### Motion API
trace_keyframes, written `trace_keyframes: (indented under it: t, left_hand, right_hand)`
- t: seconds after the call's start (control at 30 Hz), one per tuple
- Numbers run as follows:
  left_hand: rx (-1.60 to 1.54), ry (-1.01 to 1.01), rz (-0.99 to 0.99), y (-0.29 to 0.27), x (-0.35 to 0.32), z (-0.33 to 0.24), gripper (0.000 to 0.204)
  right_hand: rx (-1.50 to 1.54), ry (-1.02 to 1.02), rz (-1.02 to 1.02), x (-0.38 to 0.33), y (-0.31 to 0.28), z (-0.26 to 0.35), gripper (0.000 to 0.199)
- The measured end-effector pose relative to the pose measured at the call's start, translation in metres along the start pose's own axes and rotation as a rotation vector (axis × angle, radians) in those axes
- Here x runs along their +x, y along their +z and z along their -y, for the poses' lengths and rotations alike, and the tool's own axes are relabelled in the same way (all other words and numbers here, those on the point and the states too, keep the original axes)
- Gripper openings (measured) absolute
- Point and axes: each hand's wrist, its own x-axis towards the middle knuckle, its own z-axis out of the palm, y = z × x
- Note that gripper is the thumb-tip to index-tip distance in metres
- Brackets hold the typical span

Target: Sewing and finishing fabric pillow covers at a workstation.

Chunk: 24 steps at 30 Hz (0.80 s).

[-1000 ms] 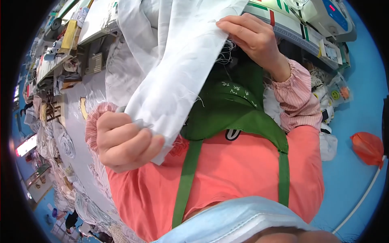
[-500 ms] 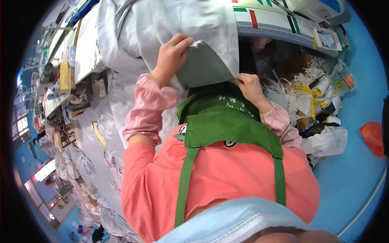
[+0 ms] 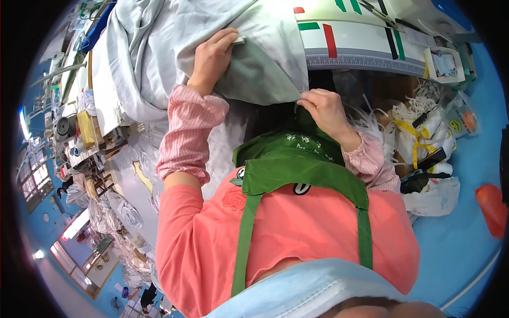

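Note:
A large piece of pale grey fabric (image 3: 254,74) lies draped over the work table and hangs at its front edge. My left hand (image 3: 213,57) grips its folded edge at the upper left, fingers closed, with a small whitish bit of cloth showing by the fingertips. Lower and to the right, my right hand (image 3: 326,112) pinches the fabric's corner between thumb and fingers, just above my green apron (image 3: 302,169). Between the two hands the cloth sags in a loose flap.
A sewing machine table (image 3: 360,40) with a ruler strip (image 3: 366,62) and coloured tapes lies at the right. Below it sit white strips, a yellow tape measure (image 3: 416,139) and bags. Heaped pale cloth (image 3: 124,209) lies at the left, a red-orange object (image 3: 490,209) at far right.
My left hand has moved up and left with the fabric edge. The right hand keeps its pinch on the corner. The flap, stretched flat before, now hangs looser over the table edge.

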Motion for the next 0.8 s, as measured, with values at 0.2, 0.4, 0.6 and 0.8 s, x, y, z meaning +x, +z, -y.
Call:
trace_keyframes:
  t: [0.2,0.4,0.6,0.8]
  left_hand:
    - [-0.053,-0.014,0.077,0.002,0.019,0.025,0.019]
    - [-0.103,0.057,0.056,0.011,0.043,0.053,0.017]
    - [-0.100,0.110,0.014,0.012,0.066,0.074,0.018]
    - [0.020,-0.070,-0.173,-0.064,0.086,0.011,0.019]
  right_hand:
    - [0.009,-0.059,-0.019,0.029,-0.008,0.002,0.015]
    - [-0.016,-0.124,-0.069,0.057,-0.013,0.001,0.015]
    - [-0.094,-0.097,-0.065,0.085,-0.026,0.002,0.015]
    - [-0.172,-0.175,-0.158,0.104,-0.025,-0.012,0.012]
